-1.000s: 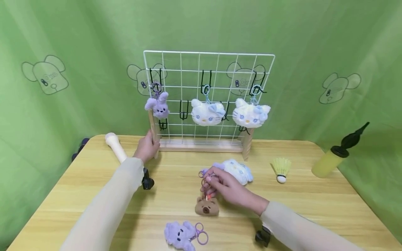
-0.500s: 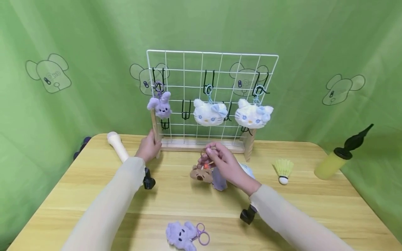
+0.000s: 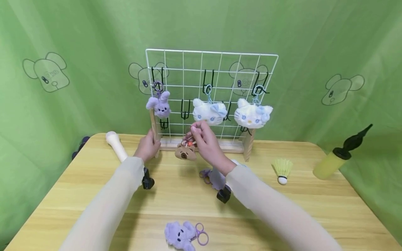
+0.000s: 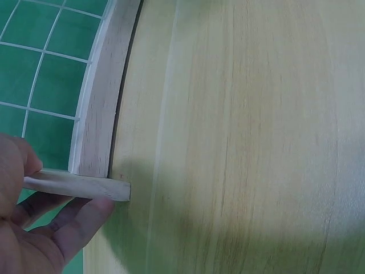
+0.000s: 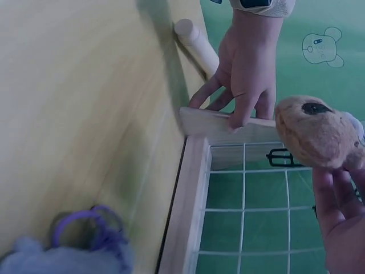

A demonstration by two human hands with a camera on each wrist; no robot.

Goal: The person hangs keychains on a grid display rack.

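Note:
My right hand (image 3: 205,141) pinches the ring of a brown bear-faced plush keychain (image 3: 184,152), which hangs above the table in front of the rack's lower left part. In the right wrist view, the brown plush (image 5: 313,134) covers part of the rack. With its fingers and thumb, my left hand (image 3: 147,147) grips the left wooden post (image 4: 85,185) of the white wire grid rack (image 3: 212,53). A purple plush keychain (image 3: 162,109) and two white cat plush keychains, left (image 3: 204,108) and right (image 3: 251,115), hang on black hooks.
Under my right forearm lies a purple plush (image 3: 216,178), with a white plush mostly hidden behind it. Another purple plush (image 3: 176,234) lies near the front edge. A cream rod (image 3: 115,143) is at left; a yellow shuttlecock (image 3: 282,169) and yellow-black pump (image 3: 329,164) are at right.
My right hand has lifted the brown bear keychain off the table and carried it up and left toward the rack. The left hand stays on the post.

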